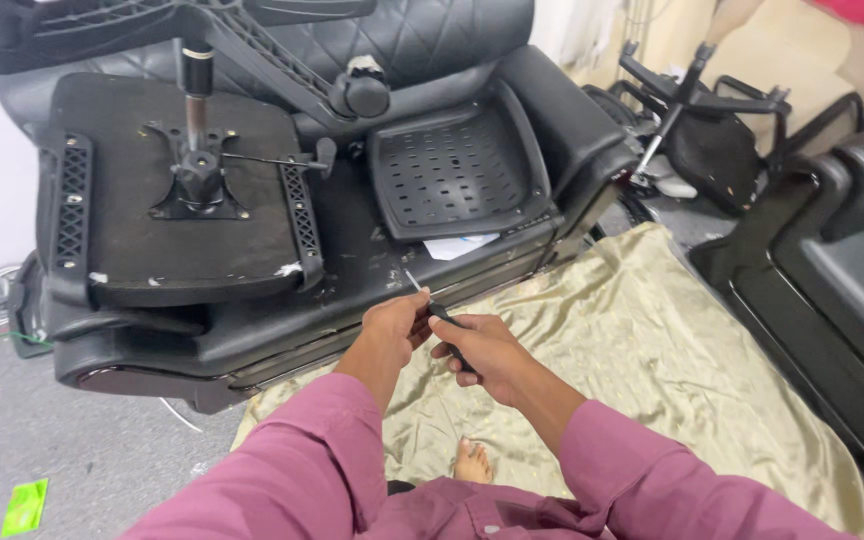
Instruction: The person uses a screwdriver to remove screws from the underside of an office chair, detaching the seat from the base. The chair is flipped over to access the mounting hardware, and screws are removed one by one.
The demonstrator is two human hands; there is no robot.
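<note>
The person's hands meet low in the middle of the view over a screwdriver. The right hand wraps its fingers around the black handle, closed on it. The left hand has its fingers pinched on the thin metal shaft near the handle, the tip pointing up and left towards the sofa edge. The tool looks light and stiff; the handle gives the sure grip, while the bare shaft is likely slippery and thin, fit only for steadying.

Just beyond the hands stands a black sofa that carries the chair parts. On its left lies an upturned seat with a metal plate and gas post sticking up. To the right rests a perforated plastic pan, tilted against the sofa back, with a white paper just below it. A wheeled chair base lies across the top.

A creased gold cloth covers the floor under the person, whose bare foot shows on it. The floor at left is grey, with a green scrap. Another chair base stands further right.
</note>
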